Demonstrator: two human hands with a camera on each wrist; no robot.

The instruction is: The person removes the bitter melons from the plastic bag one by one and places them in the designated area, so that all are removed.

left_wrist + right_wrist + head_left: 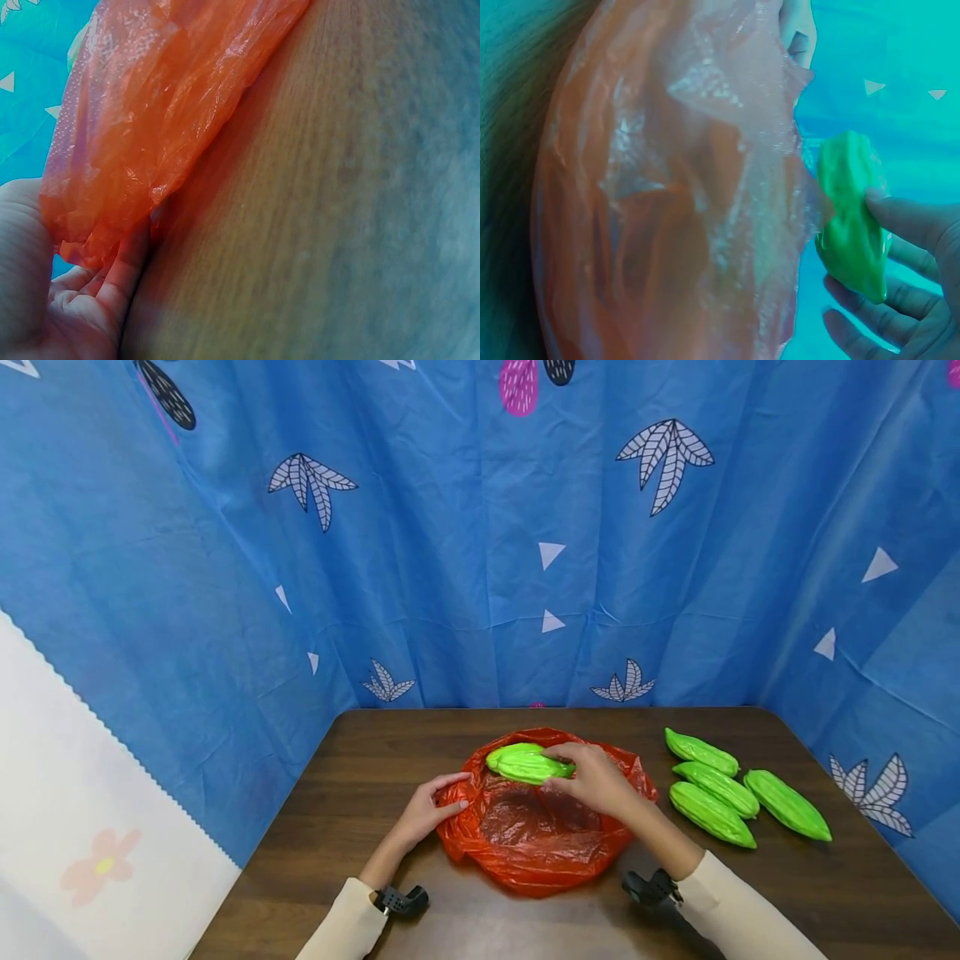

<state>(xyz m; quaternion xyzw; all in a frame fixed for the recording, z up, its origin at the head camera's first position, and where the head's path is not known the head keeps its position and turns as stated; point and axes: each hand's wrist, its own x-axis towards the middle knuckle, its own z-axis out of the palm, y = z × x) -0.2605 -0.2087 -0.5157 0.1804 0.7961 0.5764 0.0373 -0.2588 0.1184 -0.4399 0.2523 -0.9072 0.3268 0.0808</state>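
Note:
A red plastic bag [540, 877] stands on the table with its mouth spread wide and facing up. My left hand [424, 811] grips the left side of its rim, thumb and fingers on either side of the thin film [142, 127]. Over the back of the opening, my right hand [594, 777] holds a bright green, ridged bitter melon [525, 764] by its right end. In the right wrist view this bitter melon [849, 217] shows between thumb and fingers, just above the edge of the bag [682, 195].
Several more bitter melons lie to the right of the bag, three side by side [712, 812] and another [787, 804] a little apart. The brown wooden table [360, 752] ends at a blue patterned curtain [450, 568]. Small dark devices [405, 902] are strapped at both wrists.

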